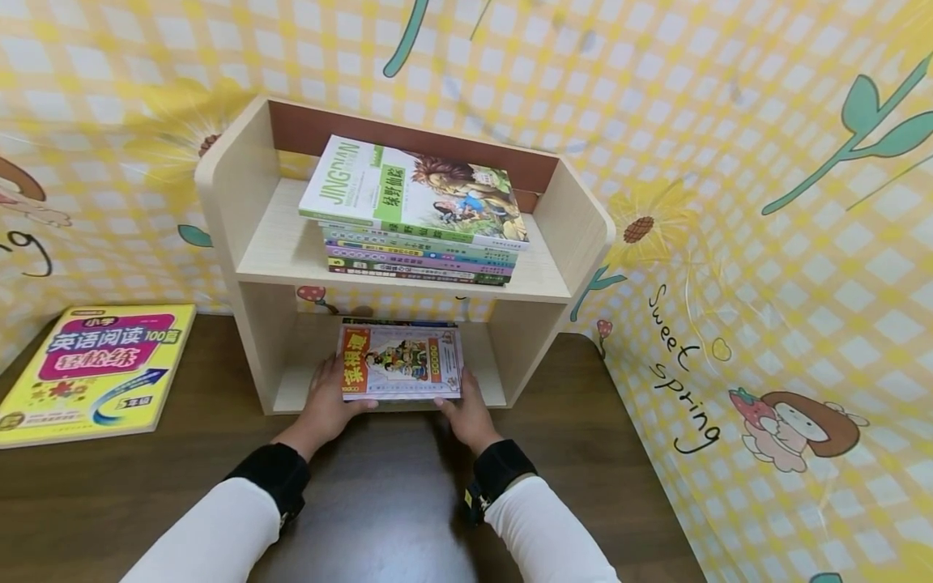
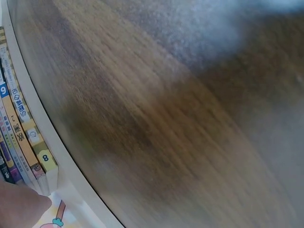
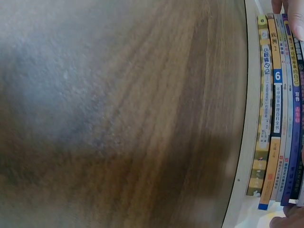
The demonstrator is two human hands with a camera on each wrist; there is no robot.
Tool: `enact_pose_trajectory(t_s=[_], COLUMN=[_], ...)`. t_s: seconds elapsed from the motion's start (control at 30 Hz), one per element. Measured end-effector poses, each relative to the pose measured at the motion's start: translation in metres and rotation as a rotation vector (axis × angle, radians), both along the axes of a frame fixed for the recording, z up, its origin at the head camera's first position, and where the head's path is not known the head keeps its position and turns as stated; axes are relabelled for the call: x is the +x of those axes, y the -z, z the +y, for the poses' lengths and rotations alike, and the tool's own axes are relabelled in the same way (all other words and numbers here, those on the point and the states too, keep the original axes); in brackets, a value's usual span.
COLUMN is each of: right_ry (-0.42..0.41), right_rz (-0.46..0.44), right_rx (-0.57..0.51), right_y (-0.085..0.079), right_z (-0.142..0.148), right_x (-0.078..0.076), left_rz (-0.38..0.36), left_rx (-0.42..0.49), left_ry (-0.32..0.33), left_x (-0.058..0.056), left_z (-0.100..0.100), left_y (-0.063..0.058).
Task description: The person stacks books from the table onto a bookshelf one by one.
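On the lower shelf of a small wooden bookshelf [image 1: 243, 338] lies a stack of books [image 1: 401, 364], its top one red and white with a cartoon cover. My left hand [image 1: 330, 405] holds the stack's left end, thumb along the front edge. At the opposite end my right hand [image 1: 469, 411] grips it, the thumb on the front corner. Coloured spines [image 3: 278, 118] face outward in the right wrist view, with fingers at both ends. The left wrist view catches part of the left hand [image 2: 21, 204] beside the spines. Most fingers are hidden behind the stack's sides.
Another pile of books [image 1: 419, 194] lies on the upper shelf, its top book turned askew. A yellow workbook [image 1: 98, 368] lies flat on the dark wooden table [image 1: 583, 453] at left. Yellow checked covering [image 1: 729, 243] with flowers hangs behind and to the right.
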State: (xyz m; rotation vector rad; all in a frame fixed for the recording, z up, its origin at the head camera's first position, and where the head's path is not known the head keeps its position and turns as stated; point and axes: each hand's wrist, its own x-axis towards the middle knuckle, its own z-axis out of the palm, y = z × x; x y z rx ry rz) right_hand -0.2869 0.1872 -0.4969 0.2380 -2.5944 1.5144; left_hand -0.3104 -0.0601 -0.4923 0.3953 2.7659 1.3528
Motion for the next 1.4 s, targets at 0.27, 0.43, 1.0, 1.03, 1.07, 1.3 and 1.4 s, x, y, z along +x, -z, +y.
enact_pose_trajectory(t_s=[0.27, 0.43, 1.0, 1.03, 1.07, 1.3, 1.4], right_ry=[-0.013, 0.002, -0.017, -0.019, -0.019, -0.034, -0.041], right_rz=[-0.049, -0.059, -0.059, -0.062, -0.065, -0.055, -0.034], right_rx=[-0.058, -0.027, 0.011, 0.011, 0.009, 0.002, -0.003], right_y=[0.003, 0.002, 0.002, 0.002, 0.001, 0.002, 0.002], right_z=[0.001, 0.002, -0.001, -0.001, 0.000, 0.003, 0.004], right_x=[-0.007, -0.010, -0.016, -0.016, -0.016, -0.019, -0.021], left_rz=[-0.033, -0.029, -0.036, -0.038, -0.037, 0.033, 0.076], left_rx=[0.014, 0.003, 0.058, 0.059, 0.061, 0.071, 0.083], left_ry=[-0.013, -0.015, -0.018, -0.020, -0.017, 0.027, 0.028], left_x=[-0.003, -0.007, -0.011, -0.011, -0.011, -0.014, -0.015], left_z=[0.004, 0.005, 0.001, 0.002, 0.002, 0.005, 0.005], left_y=[-0.002, -0.001, -0.002, -0.002, -0.003, -0.003, -0.002])
